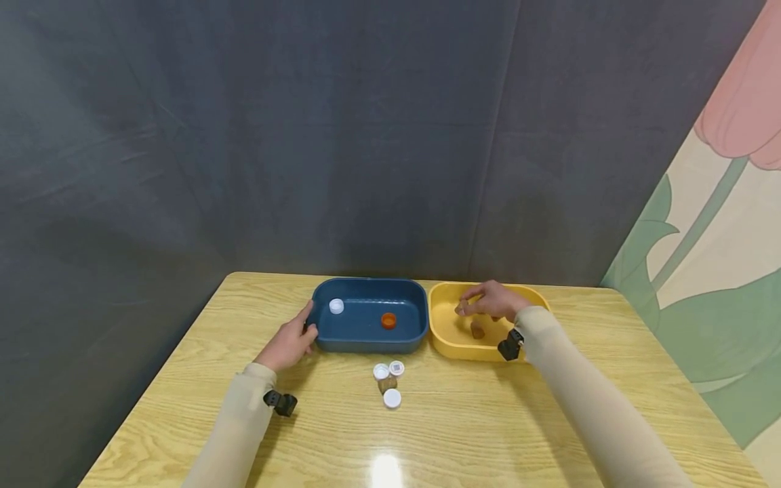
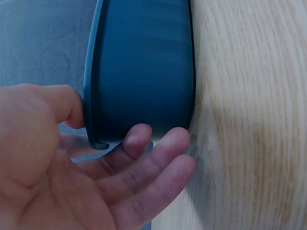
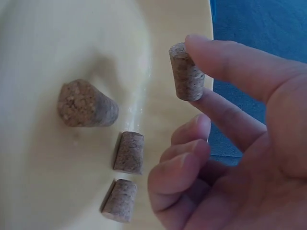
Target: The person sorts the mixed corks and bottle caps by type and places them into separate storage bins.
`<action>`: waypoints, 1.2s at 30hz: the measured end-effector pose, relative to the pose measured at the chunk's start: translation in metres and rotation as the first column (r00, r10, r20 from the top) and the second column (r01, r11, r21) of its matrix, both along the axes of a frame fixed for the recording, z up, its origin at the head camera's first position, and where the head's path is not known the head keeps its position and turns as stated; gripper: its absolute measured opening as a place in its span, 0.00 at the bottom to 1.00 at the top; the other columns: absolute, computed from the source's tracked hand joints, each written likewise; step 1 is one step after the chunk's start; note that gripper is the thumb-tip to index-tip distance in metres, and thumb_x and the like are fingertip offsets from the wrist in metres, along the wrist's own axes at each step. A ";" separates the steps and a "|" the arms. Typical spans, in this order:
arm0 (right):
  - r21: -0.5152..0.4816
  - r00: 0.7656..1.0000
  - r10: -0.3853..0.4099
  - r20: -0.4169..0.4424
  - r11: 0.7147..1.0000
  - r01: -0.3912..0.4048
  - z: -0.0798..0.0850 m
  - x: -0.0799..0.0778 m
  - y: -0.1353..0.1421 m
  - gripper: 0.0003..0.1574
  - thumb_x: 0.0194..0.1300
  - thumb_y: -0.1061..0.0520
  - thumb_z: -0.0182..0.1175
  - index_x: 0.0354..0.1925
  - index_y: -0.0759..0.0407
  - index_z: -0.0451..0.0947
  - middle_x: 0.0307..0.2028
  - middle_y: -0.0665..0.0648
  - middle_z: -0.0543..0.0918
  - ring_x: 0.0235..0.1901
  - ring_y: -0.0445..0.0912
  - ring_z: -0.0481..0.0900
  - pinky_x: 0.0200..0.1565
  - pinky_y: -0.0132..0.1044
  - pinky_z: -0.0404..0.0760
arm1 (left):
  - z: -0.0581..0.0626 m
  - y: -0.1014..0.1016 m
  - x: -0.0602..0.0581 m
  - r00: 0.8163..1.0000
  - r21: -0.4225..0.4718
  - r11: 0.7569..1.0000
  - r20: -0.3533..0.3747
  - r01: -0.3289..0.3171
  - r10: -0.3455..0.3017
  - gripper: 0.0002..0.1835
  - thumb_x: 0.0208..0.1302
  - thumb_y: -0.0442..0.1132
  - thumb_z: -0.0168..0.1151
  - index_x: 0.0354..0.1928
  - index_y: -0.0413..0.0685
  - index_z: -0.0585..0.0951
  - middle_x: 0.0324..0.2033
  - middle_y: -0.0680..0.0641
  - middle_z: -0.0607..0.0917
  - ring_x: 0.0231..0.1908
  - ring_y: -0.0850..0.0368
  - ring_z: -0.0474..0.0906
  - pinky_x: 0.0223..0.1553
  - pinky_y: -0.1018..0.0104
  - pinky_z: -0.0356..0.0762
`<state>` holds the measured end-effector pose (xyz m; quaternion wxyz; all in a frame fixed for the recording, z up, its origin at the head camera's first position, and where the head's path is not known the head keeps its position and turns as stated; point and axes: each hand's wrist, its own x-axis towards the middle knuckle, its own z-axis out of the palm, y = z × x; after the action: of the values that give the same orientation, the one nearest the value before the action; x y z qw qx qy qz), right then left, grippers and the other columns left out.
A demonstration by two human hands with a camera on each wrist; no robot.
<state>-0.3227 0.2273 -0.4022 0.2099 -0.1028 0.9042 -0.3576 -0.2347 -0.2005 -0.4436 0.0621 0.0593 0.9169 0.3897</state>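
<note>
My right hand (image 1: 493, 301) is over the yellow bin (image 1: 448, 349), pinching a cork stopper (image 3: 186, 72) between thumb and a finger, the other fingers curled. Below it in the right wrist view lie three more corks, one larger cork (image 3: 86, 104) and two beside it, on the bin's pale inner surface. At the left end of the blue bin (image 1: 372, 346), my left hand (image 1: 289, 342) holds the rim, with the thumb hooked over it and the other fingers against the outer wall (image 2: 144, 72). Inside the blue bin are a white cap (image 1: 336, 306) and an orange cap (image 1: 388, 320).
On the wooden table (image 1: 329, 434), in front of the bins, three white caps (image 1: 392, 398) surround a brown cork-coloured piece (image 1: 387, 384). Both bins stand side by side near the back edge. A dark curtain (image 1: 366, 135) hangs behind, with a flower-patterned wall (image 1: 720, 271) at right.
</note>
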 end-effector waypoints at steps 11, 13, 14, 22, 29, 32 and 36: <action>0.040 0.999 -0.020 0.027 0.999 0.019 -0.002 0.001 -0.003 0.35 0.62 0.48 0.69 0.62 0.63 0.77 0.60 0.63 0.76 0.43 0.53 0.72 0.34 0.40 0.70 | -0.003 -0.001 -0.002 1.000 -0.002 1.000 -0.003 -0.001 0.001 0.35 0.77 0.40 0.42 0.80 0.44 0.44 0.28 0.40 0.81 0.27 0.50 0.76 0.25 0.63 0.68; 0.043 0.999 -0.026 0.034 0.999 0.025 -0.002 0.001 -0.003 0.36 0.61 0.48 0.69 0.64 0.63 0.76 0.62 0.65 0.74 0.46 0.54 0.72 0.36 0.41 0.71 | -0.003 -0.002 -0.003 1.000 -0.002 1.000 -0.004 -0.002 0.002 0.35 0.77 0.40 0.42 0.80 0.44 0.44 0.28 0.40 0.81 0.26 0.51 0.75 0.25 0.63 0.68; 0.042 0.999 -0.028 0.037 0.999 0.027 -0.002 0.002 -0.003 0.37 0.61 0.49 0.70 0.64 0.63 0.75 0.63 0.66 0.73 0.48 0.55 0.72 0.38 0.42 0.72 | -0.003 -0.002 -0.003 1.000 -0.002 1.000 -0.005 -0.002 0.002 0.35 0.77 0.40 0.42 0.80 0.44 0.44 0.28 0.40 0.81 0.26 0.52 0.75 0.25 0.63 0.67; -0.041 0.998 -0.043 -0.035 0.998 0.042 -0.006 0.002 -0.001 0.36 0.62 0.51 0.69 0.65 0.63 0.75 0.53 0.66 0.78 0.43 0.52 0.74 0.36 0.41 0.74 | -0.003 -0.002 -0.002 1.000 0.006 1.000 -0.008 0.007 -0.007 0.35 0.77 0.39 0.43 0.80 0.42 0.45 0.28 0.39 0.81 0.27 0.51 0.75 0.25 0.63 0.68; -0.207 0.980 -0.003 -0.199 0.978 -0.039 0.005 0.029 -0.014 0.31 0.60 0.49 0.72 0.61 0.56 0.80 0.29 0.56 0.70 0.26 0.48 0.68 0.25 0.33 0.67 | 0.000 -0.002 0.001 1.000 0.009 1.000 -0.010 0.001 -0.001 0.35 0.77 0.38 0.43 0.80 0.41 0.45 0.28 0.39 0.81 0.27 0.51 0.75 0.26 0.64 0.68; -0.272 0.977 0.017 -0.213 0.959 -0.076 0.010 0.048 -0.023 0.31 0.60 0.47 0.72 0.60 0.52 0.81 0.32 0.57 0.71 0.30 0.51 0.71 0.25 0.33 0.69 | 0.001 -0.001 0.001 1.000 0.013 1.000 -0.016 0.007 -0.006 0.35 0.77 0.38 0.43 0.80 0.40 0.45 0.28 0.39 0.81 0.26 0.51 0.75 0.26 0.63 0.67; -0.336 0.970 0.065 -0.234 0.931 -0.143 0.010 0.073 -0.036 0.30 0.59 0.48 0.73 0.59 0.52 0.81 0.31 0.56 0.71 0.31 0.49 0.71 0.26 0.32 0.68 | 0.000 -0.002 0.001 1.000 0.015 1.000 -0.018 0.005 -0.005 0.35 0.77 0.38 0.42 0.80 0.41 0.45 0.28 0.39 0.80 0.27 0.49 0.76 0.27 0.62 0.68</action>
<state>-0.2498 0.1910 -0.3924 0.1062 -0.2251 0.8369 -0.4875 -0.2333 -0.2021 -0.4434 0.0545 0.0654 0.9143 0.3961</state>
